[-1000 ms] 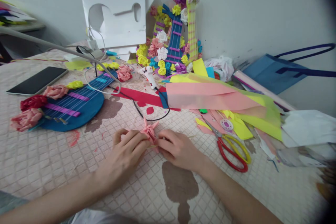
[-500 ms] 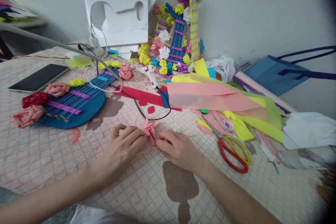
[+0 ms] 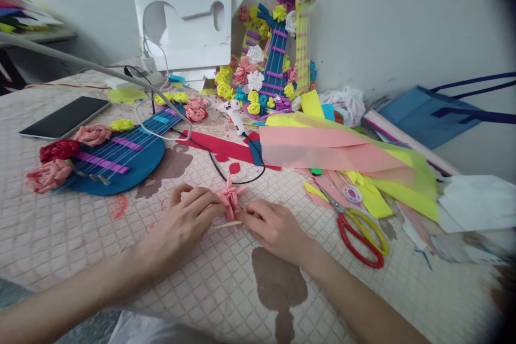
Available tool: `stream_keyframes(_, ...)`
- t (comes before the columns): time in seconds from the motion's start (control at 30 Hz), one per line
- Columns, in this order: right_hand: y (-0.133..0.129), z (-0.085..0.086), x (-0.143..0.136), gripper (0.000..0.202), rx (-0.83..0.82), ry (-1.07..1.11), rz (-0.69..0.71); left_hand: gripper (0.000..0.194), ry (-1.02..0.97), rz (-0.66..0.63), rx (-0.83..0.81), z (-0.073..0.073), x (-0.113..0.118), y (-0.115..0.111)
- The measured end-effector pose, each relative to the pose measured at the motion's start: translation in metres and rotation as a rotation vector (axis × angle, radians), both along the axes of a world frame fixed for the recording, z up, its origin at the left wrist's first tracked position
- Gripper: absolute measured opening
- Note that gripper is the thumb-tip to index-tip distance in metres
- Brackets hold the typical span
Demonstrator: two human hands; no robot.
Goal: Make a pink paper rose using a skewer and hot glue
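Between my two hands is a pink paper flower point(image 3: 230, 197) with pointed, spread petals. My left hand point(image 3: 192, 215) pinches its left side, the fingers bent and closed. My right hand point(image 3: 276, 228) is closed at the flower's lower right, gripping a thin pale wooden stick point(image 3: 228, 224) that crosses just below the petals. The fingertips of the right hand are partly hidden behind its knuckles. Beyond the flower lie small red paper petals point(image 3: 234, 168) and a black cord.
A blue paper guitar point(image 3: 141, 169) with paper roses lies at left, near a black tablet point(image 3: 66, 116). A white glue gun point(image 3: 235, 116) stands behind. Right are pink crepe sheets point(image 3: 318, 148) and red-yellow scissors point(image 3: 358, 244). Decorated guitars point(image 3: 276, 54) lean against the wall.
The stick below the flower now shows more clearly, tilted slightly differently. Both hands keep their hold near the flower. The whole view has shifted slightly.
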State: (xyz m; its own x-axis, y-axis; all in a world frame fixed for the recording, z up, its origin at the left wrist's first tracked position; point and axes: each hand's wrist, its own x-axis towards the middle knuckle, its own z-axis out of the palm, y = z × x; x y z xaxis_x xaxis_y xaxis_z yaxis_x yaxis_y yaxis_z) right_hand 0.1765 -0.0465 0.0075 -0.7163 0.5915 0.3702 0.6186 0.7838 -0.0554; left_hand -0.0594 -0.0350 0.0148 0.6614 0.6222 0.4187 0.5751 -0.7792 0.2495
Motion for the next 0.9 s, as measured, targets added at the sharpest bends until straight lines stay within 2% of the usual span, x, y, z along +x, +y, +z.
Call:
stream_keyframes(0.1, 0.0, 0.002, -0.002, 0.026, 0.003, 0.023, 0.001, 0.017, -0.064, -0.027, -0.018, 0.004, 0.003, -0.01)
stream_keyframes(0.23, 0.0, 0.001, -0.005, 0.023, 0.008, 0.013, -0.004, 0.016, -0.026, -0.011, 0.006, 0.003, 0.012, -0.019)
stream_keyframes(0.5, 0.001, -0.003, -0.005, 0.021, 0.04, -0.014, -0.024, 0.021, 0.038, 0.002, 0.084, -0.008, 0.021, -0.016)
stream_keyframes(0.9, 0.001, -0.003, -0.006, 0.022, 0.045, -0.017, -0.008, 0.021, 0.019, 0.009, 0.071, -0.007, 0.019, -0.017)
